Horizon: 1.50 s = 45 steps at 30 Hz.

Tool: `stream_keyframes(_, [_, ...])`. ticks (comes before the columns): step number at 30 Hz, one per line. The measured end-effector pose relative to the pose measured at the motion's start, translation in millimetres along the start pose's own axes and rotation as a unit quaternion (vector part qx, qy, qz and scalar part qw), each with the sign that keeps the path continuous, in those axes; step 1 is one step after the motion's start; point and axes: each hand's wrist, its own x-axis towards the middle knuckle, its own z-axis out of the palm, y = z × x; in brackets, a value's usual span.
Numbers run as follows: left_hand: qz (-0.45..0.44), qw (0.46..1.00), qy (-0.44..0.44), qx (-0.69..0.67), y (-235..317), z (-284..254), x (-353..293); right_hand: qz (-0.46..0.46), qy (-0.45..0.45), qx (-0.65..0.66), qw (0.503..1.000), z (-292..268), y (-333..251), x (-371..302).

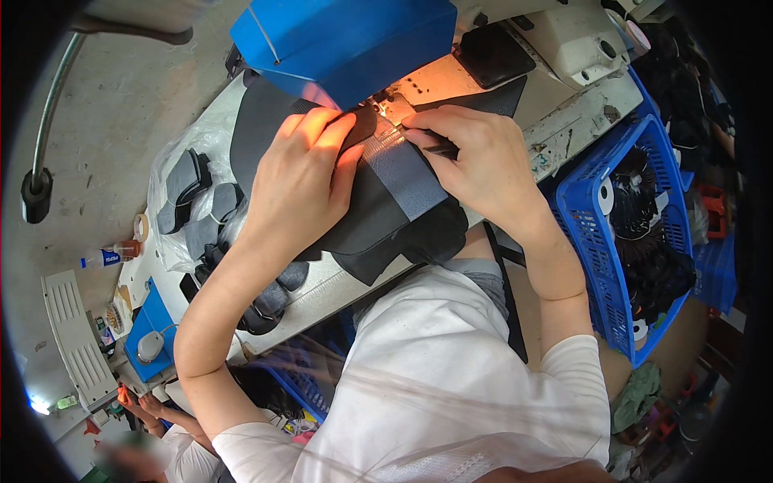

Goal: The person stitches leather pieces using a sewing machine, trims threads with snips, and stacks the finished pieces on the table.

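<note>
Black padded fabric panels [362, 229] lie across the sewing machine bed and hang over its front edge, with a shiny grey-blue strip [411, 181] on top. My left hand [306, 173] grips the dark fabric left of the strip, fingers bent over it and thumb at the near side. On the strip's other side my right hand [483, 157] is closed, fingertips pinched close to the lit stitching spot [386, 113]. A small dark pointed thing [441, 147] shows inside that hand; its kind is unclear. The blue machine head [346, 48] partly hides the needle area.
Left on the white table are dark cut pieces [187, 181] in clear plastic. A blue basket [584, 241] of black goods and spools stands at right. A black tray [493, 56] lies behind my right hand. Lower left, another person's hands [149, 406] are at work.
</note>
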Motion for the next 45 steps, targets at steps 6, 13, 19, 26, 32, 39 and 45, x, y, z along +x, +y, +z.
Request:
stream_keyframes(6, [-0.087, 0.994, -0.067, 0.022, 11, -5, 4, -0.017, 0.024, 0.011, 1.000, 6, 0, 1])
stream_keyframes(13, [-0.080, 0.995, -0.012, 0.055, 30, 0, 4, -0.008, 0.002, 0.025, 1.000, 0, 3, -1])
stream_keyframes(19, [-0.080, 0.994, 0.032, 0.070, 47, 7, 5, -0.021, -0.042, 0.013, 0.999, -16, 3, 7])
stream_keyframes(26, [-0.098, 0.994, 0.031, 0.034, 51, 12, 11, -0.051, -0.055, -0.051, 0.996, -23, 15, 21])
stream_keyframes(32, [-0.132, 0.991, 0.021, -0.001, 43, 16, 3, -0.083, 0.004, -0.063, 0.995, -5, 13, 29])
stream_keyframes(39, [-0.128, 0.991, 0.019, 0.026, 16, 8, 5, -0.057, -0.032, -0.050, 0.997, 8, -6, 19])
stream_keyframes(45, [-0.151, 0.988, 0.042, 0.012, -8, 7, 11, -0.065, -0.060, -0.021, 0.996, -6, -11, 1])
